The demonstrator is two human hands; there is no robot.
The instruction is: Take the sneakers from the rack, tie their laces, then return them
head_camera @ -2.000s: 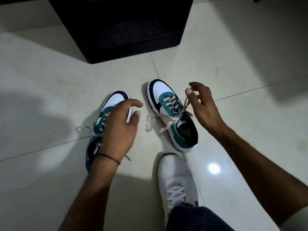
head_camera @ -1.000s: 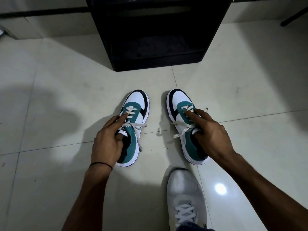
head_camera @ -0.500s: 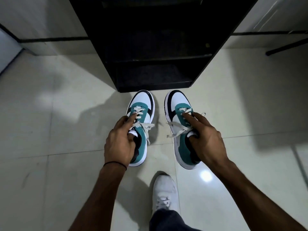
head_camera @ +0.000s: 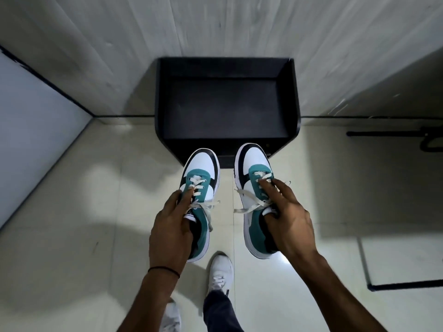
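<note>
We hold one sneaker in each hand, up in the air above the floor. Our left hand (head_camera: 171,230) grips the left sneaker (head_camera: 200,202) by its tongue, and our right hand (head_camera: 286,218) grips the right sneaker (head_camera: 254,195) the same way. Both shoes point long-ways, toes first, at the black rack (head_camera: 226,109) just ahead. Its top shelf looks bare. The laces (head_camera: 249,204) look tied. A small tongue label is too blurry to read.

floor (head_camera: 72,236): pale glossy tiles, carrying everything
rack (head_camera: 291,97): black open-top shelf unit, standing on floor against wall
white shoes (head_camera: 219,271): person's worn pair, standing on tiles
black metal frame (head_camera: 395,287): lying at right
</note>
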